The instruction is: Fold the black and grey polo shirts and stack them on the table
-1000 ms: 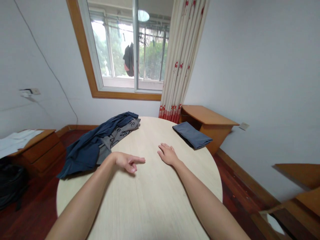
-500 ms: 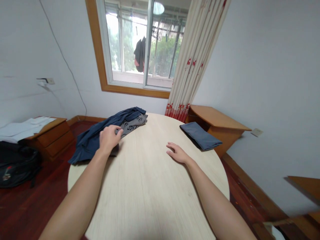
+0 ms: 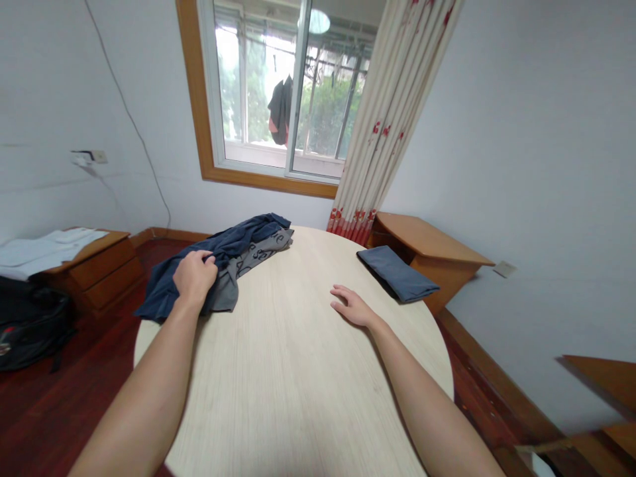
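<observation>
My left hand (image 3: 195, 275) is over the near part of a rumpled navy garment (image 3: 166, 281) at the left side of the round table (image 3: 288, 371). Its fingers curl down into the navy cloth, their tips mostly hidden. A grey garment with black lettering (image 3: 261, 254) lies partly under the navy one, and its near corner spreads on the tabletop beside my hand. My right hand (image 3: 352, 307) rests on the table with fingers extended and nothing in it. Beyond it, near the right edge, lies a folded blue-grey cloth (image 3: 399, 273).
A wooden desk (image 3: 432, 238) stands against the wall behind the table's right side. At left are a drawer cabinet (image 3: 102, 271) with papers on it and a black backpack (image 3: 32, 324) on the floor. A window (image 3: 278, 99) and a patterned curtain (image 3: 382, 126) are at the back.
My left hand has shifted left, from beside the lettering onto the navy cloth. More of the grey garment's near corner now shows. My right hand stays in place.
</observation>
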{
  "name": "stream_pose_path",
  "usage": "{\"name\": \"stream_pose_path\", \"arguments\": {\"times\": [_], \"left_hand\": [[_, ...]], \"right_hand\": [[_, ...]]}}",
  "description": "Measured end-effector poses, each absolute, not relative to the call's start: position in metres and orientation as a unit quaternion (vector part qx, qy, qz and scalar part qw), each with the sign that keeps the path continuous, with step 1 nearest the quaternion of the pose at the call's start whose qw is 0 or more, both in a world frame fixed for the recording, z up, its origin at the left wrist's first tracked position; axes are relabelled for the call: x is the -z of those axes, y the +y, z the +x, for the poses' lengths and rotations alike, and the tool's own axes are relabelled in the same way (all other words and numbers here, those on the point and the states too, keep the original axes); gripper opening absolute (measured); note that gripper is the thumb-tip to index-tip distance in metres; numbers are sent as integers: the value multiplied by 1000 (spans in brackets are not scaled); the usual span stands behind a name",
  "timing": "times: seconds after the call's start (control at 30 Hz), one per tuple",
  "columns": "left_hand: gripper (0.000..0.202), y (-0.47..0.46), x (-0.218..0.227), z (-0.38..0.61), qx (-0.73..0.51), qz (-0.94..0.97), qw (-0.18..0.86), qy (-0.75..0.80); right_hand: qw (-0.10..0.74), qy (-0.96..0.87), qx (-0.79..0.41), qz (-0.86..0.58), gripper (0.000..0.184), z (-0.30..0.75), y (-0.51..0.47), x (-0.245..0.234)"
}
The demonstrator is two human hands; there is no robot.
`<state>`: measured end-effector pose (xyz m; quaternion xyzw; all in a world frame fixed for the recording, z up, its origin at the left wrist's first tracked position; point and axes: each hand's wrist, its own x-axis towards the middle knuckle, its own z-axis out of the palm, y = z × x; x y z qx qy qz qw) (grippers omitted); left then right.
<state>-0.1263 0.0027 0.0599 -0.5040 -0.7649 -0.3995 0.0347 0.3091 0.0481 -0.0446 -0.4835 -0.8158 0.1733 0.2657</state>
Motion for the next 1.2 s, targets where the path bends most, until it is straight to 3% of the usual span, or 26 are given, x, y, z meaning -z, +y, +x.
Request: {"name": "stream_pose_path", "arguments": {"times": [0.1, 0.2, 0.43, 0.53, 0.67, 0.73, 0.83, 1.03, 1.2], "left_hand": [[27, -7, -72, -90, 463, -532, 103, -701], [27, -24, -74, -37, 487, -631, 74, -600], [22, -52, -44, 48, 287, -852, -98, -426], [21, -41, -43, 34, 274, -828, -63, -485], [56, -17, -46, -20, 227, -733, 15, -641], [61, -7, -48, -51, 210, -673, 52, -708], [58, 3, -49, -92, 227, -586, 80, -774], [31, 11, -45, -113, 199, -587, 17, -785], [36, -3, -65, -77, 354, -591, 30, -724]], "right_hand": [[260, -815, -172, -489, 47, 308, 47, 43], [261, -816, -171, -487, 45, 306, 46, 41], [310, -801, -193, -475, 52, 302, 43, 40], [309, -802, -196, -473, 53, 303, 44, 41], [296, -814, -185, -465, 49, 306, 44, 41], [289, -817, -179, -467, 47, 306, 44, 41], [270, -821, -171, -474, 46, 306, 44, 41], [260, -822, -168, -477, 43, 305, 43, 38], [262, -818, -177, -481, 43, 305, 42, 38]]}}
